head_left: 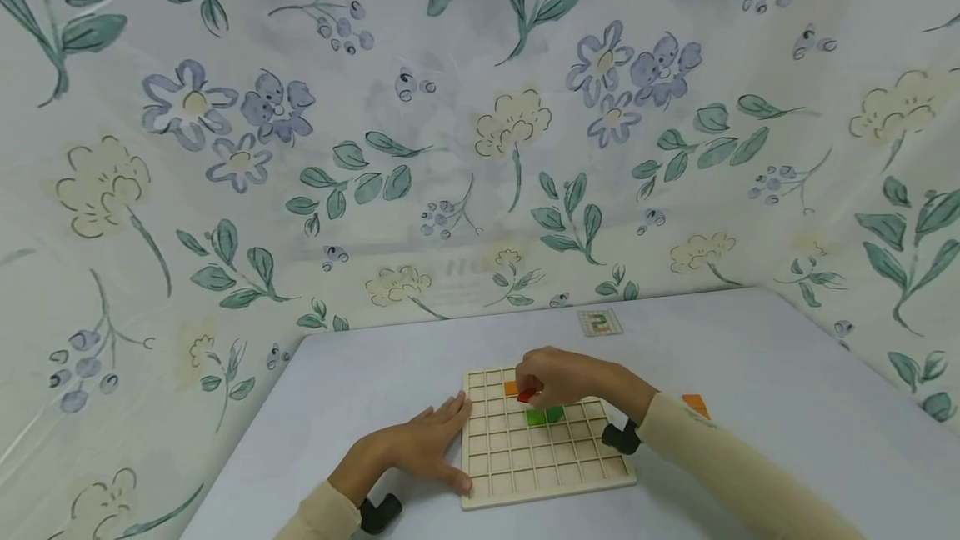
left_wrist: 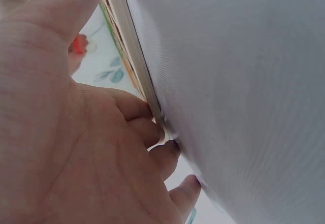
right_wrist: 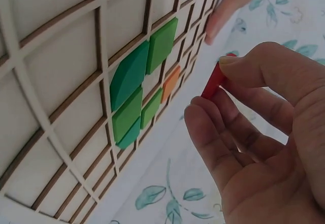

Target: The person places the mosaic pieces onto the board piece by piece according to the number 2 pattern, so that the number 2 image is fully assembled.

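A square wooden grid board [head_left: 547, 477] lies on the white table. Against its left edge rests my left hand [head_left: 429, 445], fingers and thumb spread along the side and touching it. My right hand [head_left: 562, 376] is above the far middle of the board, pinching a thin red tile [right_wrist: 215, 79] between thumb and fingers. The red tile is apart from the grid in the right wrist view. Set in the grid's cells are green tiles [right_wrist: 162, 46], darker teal-green tiles [right_wrist: 130, 76] and an orange tile [right_wrist: 170, 84]. In the head view the right hand hides some cells.
A small card with a coloured grid pattern [head_left: 600, 322] lies at the back of the table. Orange pieces [head_left: 696, 405] are on the tabletop right of the board, partly behind the right forearm. A floral cloth [head_left: 450, 148] hangs behind the table and along its sides.
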### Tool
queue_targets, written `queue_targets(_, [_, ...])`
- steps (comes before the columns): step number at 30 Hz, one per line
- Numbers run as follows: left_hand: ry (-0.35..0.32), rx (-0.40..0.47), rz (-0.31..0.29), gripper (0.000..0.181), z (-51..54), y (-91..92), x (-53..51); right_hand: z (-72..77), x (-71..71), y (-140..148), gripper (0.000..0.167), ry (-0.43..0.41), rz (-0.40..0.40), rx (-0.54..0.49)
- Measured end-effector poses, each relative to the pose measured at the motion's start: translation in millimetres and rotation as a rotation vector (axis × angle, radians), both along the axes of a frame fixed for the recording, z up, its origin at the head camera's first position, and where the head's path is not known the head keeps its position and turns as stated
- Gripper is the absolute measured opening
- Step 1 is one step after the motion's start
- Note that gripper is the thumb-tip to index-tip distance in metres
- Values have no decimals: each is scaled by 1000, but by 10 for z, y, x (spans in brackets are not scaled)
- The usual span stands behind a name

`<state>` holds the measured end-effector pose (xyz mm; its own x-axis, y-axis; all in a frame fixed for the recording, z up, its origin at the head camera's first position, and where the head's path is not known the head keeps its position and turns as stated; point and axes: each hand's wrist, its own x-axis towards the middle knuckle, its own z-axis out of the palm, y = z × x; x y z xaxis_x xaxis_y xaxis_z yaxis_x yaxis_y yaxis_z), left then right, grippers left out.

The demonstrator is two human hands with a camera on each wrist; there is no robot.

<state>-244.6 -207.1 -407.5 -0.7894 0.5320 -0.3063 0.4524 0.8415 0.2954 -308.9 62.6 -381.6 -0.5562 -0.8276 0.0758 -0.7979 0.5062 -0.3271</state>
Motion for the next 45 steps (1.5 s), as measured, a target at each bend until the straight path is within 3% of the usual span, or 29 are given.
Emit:
queue_targets(22, [3, 9, -13, 118, 30, -11, 49, -133, 60, -259, 4, -46, 37, 83])
queue_targets(31, [6, 5, -14, 119, 23, -22, 49, -159, 72, -290, 11, -72, 33, 126])
queue_targets(45, [2, 6, -18, 119, 17, -38, 40, -143, 59, -296, 10, -48, 54, 149])
